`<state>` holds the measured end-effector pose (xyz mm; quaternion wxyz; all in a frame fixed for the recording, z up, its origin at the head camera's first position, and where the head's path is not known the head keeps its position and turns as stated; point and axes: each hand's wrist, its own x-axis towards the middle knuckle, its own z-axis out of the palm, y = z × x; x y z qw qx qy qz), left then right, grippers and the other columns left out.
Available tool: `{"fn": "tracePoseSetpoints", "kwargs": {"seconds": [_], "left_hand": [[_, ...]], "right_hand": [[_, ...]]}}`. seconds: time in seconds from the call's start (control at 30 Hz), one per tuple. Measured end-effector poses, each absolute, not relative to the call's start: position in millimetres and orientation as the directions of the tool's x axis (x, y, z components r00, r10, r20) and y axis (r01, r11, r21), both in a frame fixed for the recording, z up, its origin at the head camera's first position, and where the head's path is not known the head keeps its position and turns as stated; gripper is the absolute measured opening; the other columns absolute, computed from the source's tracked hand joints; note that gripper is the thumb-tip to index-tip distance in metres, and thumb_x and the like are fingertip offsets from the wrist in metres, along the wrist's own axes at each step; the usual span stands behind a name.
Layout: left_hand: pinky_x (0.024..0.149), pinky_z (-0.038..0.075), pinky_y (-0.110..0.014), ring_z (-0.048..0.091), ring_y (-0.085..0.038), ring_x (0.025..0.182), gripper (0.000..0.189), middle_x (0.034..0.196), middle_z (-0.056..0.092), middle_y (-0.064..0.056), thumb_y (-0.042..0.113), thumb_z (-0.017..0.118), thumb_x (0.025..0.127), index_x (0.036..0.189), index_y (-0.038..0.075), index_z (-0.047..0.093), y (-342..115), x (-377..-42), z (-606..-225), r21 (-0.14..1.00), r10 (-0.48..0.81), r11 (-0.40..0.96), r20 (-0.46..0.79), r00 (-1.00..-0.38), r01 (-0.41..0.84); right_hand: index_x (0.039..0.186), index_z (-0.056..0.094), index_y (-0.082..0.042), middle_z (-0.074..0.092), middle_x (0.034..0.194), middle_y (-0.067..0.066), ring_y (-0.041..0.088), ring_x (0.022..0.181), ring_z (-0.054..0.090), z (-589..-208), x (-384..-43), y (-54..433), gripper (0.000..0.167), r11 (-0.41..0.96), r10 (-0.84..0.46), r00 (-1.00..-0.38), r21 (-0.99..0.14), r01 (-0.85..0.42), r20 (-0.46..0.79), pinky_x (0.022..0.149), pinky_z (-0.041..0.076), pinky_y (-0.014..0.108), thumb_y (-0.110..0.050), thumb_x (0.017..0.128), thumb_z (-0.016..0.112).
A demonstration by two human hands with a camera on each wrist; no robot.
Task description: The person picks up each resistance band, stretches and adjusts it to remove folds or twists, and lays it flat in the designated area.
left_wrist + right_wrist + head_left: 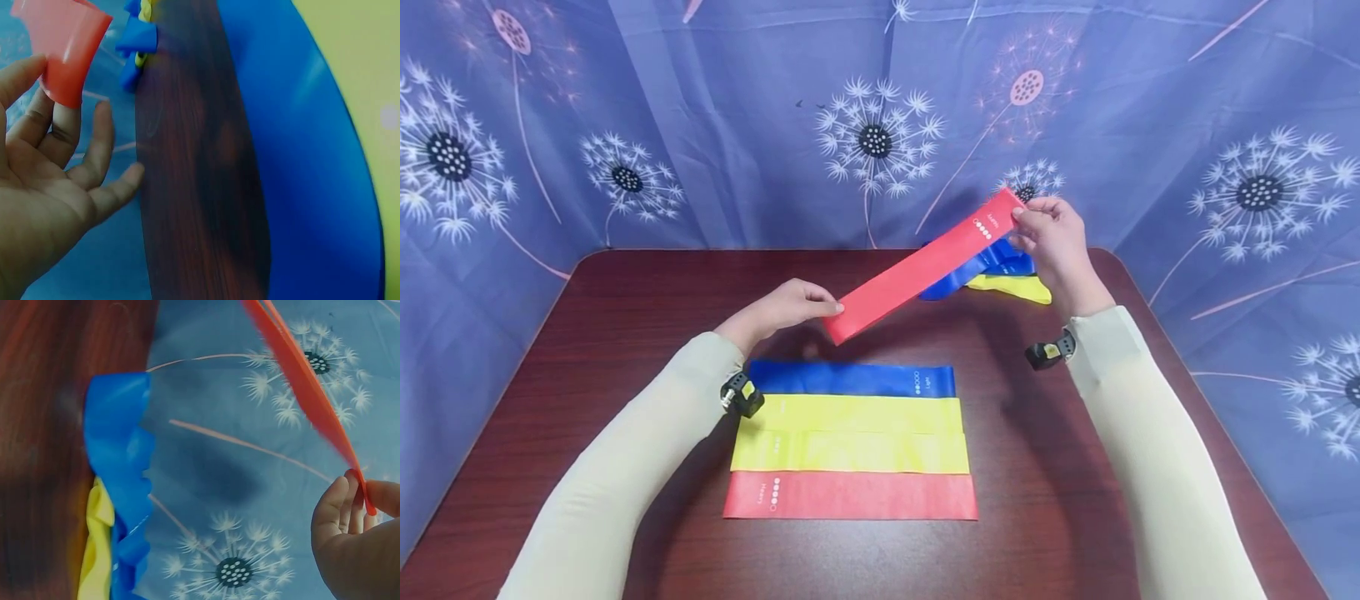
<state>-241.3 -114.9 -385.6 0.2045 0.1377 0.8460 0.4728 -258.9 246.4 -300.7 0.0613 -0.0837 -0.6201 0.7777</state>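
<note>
A red resistance band (917, 262) is stretched out in the air between my hands, slanting up to the right, its printed circles near the right end. My left hand (790, 310) pinches the lower end; in the left wrist view the fingers sit inside the loop of the red band (72, 56) with the thumb outside. My right hand (1054, 242) pinches the upper end between thumb and fingers, as the right wrist view also shows for the red band (312, 406). Below, flat bands lie in rows: blue (850, 379), two yellow (865, 450) and red (865, 497).
Behind the raised band, a loose heap of blue bands (947, 283) and a yellow band (1018, 287) lies at the back right of the dark wooden table (625, 333). A blue dandelion-print cloth (737, 100) hangs around the back and sides.
</note>
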Motion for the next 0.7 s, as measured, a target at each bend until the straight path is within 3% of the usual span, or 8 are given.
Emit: {"fn": "tracePoseSetpoints", "kwargs": {"seconds": [0.17,0.3,0.4,0.57,0.7], "left_hand": [[0.102,0.055,-0.051,0.068,-0.019,0.087,0.033,0.086,0.073,0.004,0.012,0.068,0.095,0.121,-0.009,0.068,-127,-244,-382,0.89,0.411,0.456,-0.204,-0.889,0.007],[0.105,0.053,-0.052,0.066,-0.006,0.079,0.035,0.09,0.07,0.003,0.004,0.064,0.095,0.125,-0.012,0.064,-133,-247,-375,0.9,0.377,0.435,-0.217,-0.901,-0.035],[0.102,0.056,-0.043,0.062,-0.002,0.08,0.035,0.099,0.067,-0.003,0.0,0.061,0.095,0.127,-0.013,0.062,-135,-251,-370,0.899,0.339,0.434,-0.221,-0.915,-0.056],[0.083,0.055,-0.018,0.059,-0.005,0.088,0.043,0.122,0.06,-0.019,-0.005,0.056,0.094,0.137,-0.01,0.057,-141,-257,-362,0.894,0.306,0.445,-0.209,-0.929,-0.055],[0.082,0.056,-0.018,0.06,-0.008,0.09,0.045,0.133,0.057,-0.025,-0.005,0.056,0.094,0.139,-0.008,0.056,-147,-260,-357,0.884,0.303,0.463,-0.218,-0.928,-0.056]], "right_hand": [[0.103,0.048,-0.012,0.059,0.087,-0.003,0.008,0.069,0.06,-308,-257,251,0.017,-0.152,0.176,-0.981,-0.987,0.055,-0.082,0.066,0.056,0.016,-0.001,0.098,0.06],[0.105,0.049,-0.013,0.061,0.084,-0.006,0.007,0.072,0.059,-312,-257,252,0.016,-0.097,0.145,-0.985,-0.992,0.079,-0.092,0.067,0.056,0.015,-0.001,0.098,0.058],[0.108,0.049,-0.013,0.06,0.089,-0.005,0.006,0.075,0.058,-314,-256,253,0.017,-0.069,0.115,-0.988,-0.993,0.092,-0.099,0.068,0.056,0.015,-0.001,0.098,0.056],[0.114,0.049,-0.015,0.054,0.102,-0.002,0.007,0.081,0.057,-319,-255,255,0.02,0.022,0.062,-0.991,-0.993,0.117,-0.116,0.07,0.056,0.015,-0.003,0.099,0.053],[0.12,0.049,-0.015,0.054,0.106,-0.003,0.007,0.088,0.057,-322,-257,255,0.023,0.132,0.016,-0.99,-0.982,0.138,-0.137,0.071,0.056,0.015,-0.005,0.099,0.051]]}}
